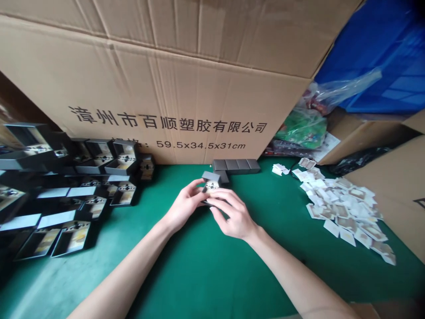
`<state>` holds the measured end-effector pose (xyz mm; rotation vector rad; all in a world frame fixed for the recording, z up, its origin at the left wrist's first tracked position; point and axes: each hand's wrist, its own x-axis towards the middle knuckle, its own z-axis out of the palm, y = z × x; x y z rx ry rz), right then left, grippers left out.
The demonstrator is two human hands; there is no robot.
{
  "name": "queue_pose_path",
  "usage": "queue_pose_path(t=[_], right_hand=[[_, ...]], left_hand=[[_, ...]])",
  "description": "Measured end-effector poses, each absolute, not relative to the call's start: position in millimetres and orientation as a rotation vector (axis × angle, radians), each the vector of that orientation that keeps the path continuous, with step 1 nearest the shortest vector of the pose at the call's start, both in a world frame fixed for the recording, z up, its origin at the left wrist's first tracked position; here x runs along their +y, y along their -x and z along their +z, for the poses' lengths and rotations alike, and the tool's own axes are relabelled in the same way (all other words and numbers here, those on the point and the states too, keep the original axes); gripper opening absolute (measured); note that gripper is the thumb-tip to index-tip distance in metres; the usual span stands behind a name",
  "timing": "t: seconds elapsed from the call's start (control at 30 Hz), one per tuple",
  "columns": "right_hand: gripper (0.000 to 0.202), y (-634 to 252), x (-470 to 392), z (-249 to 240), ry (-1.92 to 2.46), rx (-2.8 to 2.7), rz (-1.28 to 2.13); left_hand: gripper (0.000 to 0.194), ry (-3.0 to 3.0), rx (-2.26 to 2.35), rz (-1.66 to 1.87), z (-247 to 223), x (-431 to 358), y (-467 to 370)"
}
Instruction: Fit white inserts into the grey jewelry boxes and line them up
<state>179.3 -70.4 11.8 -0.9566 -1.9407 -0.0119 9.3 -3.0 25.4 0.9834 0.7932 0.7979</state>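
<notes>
Four closed grey boxes (236, 165) stand in a row against the printed carton (159, 84), with open black boxes (79, 195) stacked at left and a heap of small cards (345, 208) at right on the green table (199, 266). Both forearms reach forward: left hand (184, 204) and right hand (230, 213) close their fingertips on one small open box (210, 184) just before the row.

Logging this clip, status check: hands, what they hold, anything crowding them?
Left hand and right hand both closed on one small grey box, lid open. Row of grey boxes just behind. Green table around hands bare.
</notes>
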Motion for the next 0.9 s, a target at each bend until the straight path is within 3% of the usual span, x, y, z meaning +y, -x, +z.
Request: queue_pose_path(t=[0.27,0.43,0.63,0.9], right_hand=[[0.021,-246.9,-43.4,0.8,1.359,-1.515,-0.35],[0.041,-319.6,-29.8,-19.4,1.947,-1.319,-0.384],[0.064,-347.6,-30.7,-26.9,2.357,-1.286,-0.063],[0.039,-336.7,-32.5,-24.1,2.269,-1.318,-0.358]], left_hand=[[0.034,-1.09,0.887,0.758,29.6,-0.6,-10.2],[0.033,-1.119,0.887,0.72,29.8,-0.7,-9.5],[0.034,-1.136,0.906,0.708,29.8,-2.3,-9.9],[0.032,-1.134,0.89,0.73,26.2,-3.3,-10.7]])
